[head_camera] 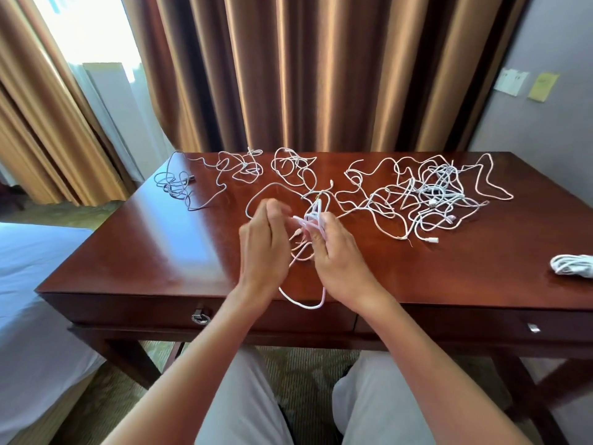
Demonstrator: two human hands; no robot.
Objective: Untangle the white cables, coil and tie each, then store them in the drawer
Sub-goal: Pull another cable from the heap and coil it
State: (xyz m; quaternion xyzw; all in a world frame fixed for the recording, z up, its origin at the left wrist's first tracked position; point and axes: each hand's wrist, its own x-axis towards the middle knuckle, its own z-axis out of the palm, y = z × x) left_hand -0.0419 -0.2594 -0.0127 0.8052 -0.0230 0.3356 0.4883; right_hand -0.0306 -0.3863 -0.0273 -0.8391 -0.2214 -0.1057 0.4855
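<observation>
Left hand (261,248) motion-blurred, coiled cable (574,265) cut off right

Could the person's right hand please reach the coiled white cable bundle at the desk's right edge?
Probably yes, once freed: the right hand grips a white cable, but bare desktop lies between it and the coiled white cable bundle.

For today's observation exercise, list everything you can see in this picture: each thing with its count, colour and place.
loose cables: tangled piles, count unclear, white, across the far half of the desk
grey cable: one tangle, far left corner
coiled cable: one, white, right desk edge
held cable: one, white, between the hands
desk: one, dark red-brown wood
drawer handles: two, metal, desk front
curtains: brown-gold, behind the desk
bed: white, left
yellow note: one, right wall
left hand: blurred, grip unclear
right hand: grips held cable
</observation>
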